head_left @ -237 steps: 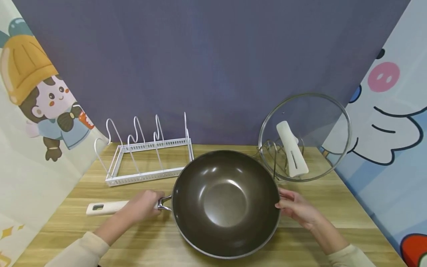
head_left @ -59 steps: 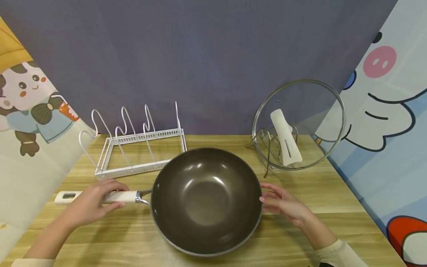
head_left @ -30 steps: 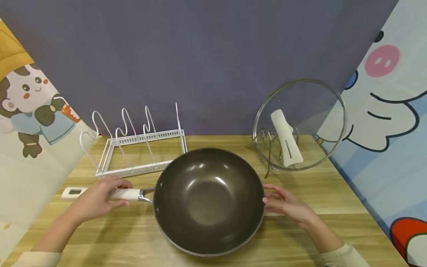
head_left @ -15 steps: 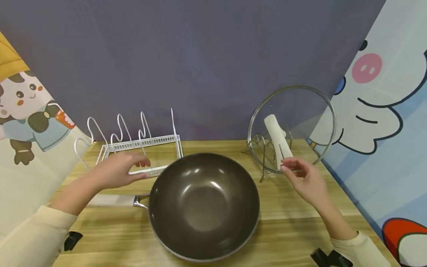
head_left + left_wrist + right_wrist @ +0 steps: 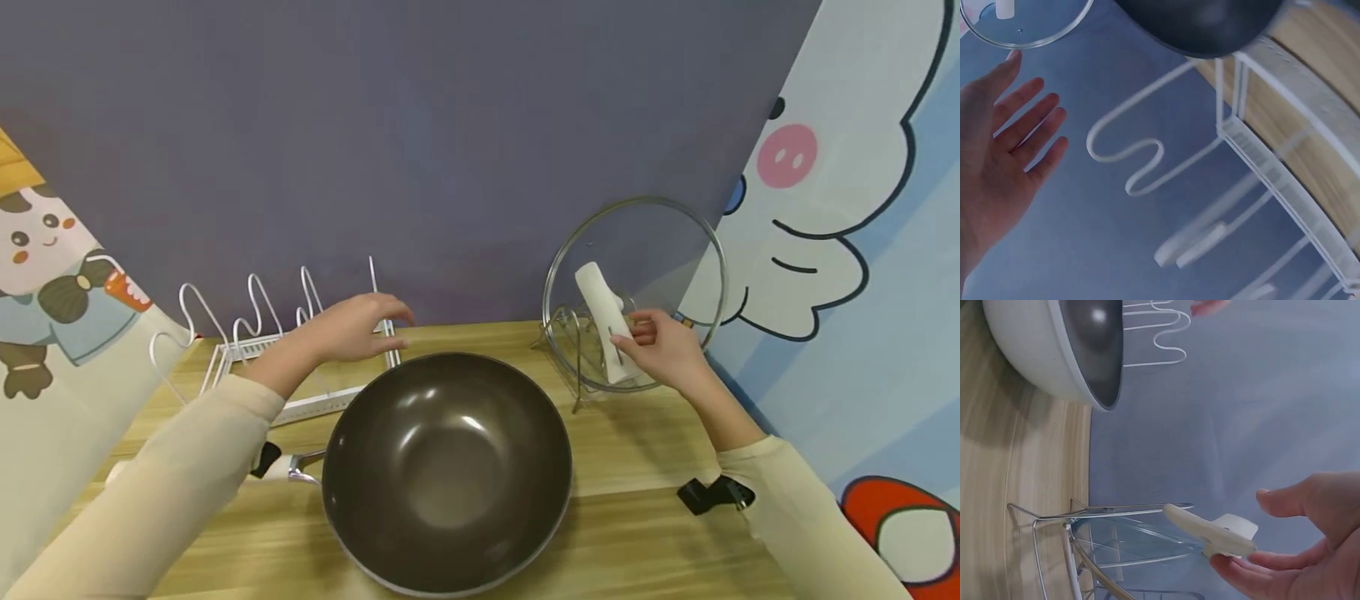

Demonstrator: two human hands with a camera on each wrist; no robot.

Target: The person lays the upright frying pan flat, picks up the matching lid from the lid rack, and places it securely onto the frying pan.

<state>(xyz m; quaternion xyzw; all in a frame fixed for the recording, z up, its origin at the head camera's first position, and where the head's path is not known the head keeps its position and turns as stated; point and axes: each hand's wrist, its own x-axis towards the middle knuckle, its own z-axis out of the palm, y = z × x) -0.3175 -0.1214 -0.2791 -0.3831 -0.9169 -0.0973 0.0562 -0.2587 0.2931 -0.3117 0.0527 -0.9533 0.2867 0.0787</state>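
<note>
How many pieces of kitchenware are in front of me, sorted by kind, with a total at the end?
Pans: 1, the dark wok
Lids: 1, the glass lid
Racks: 2, the white rack and the metal wire stand
Total: 4

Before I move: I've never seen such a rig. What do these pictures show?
No machine here, just a person's bare left hand and right hand. The head picture looks forward and down from a worn camera; the other two come from wrist cameras. On the wooden table are a dark pan, a white rack and a wire stand holding a glass lid. The left hand is near the rack, empty. The right hand is at the lid's cream handle, but its thumb stands clear in the right wrist view: nothing is gripped.
</note>
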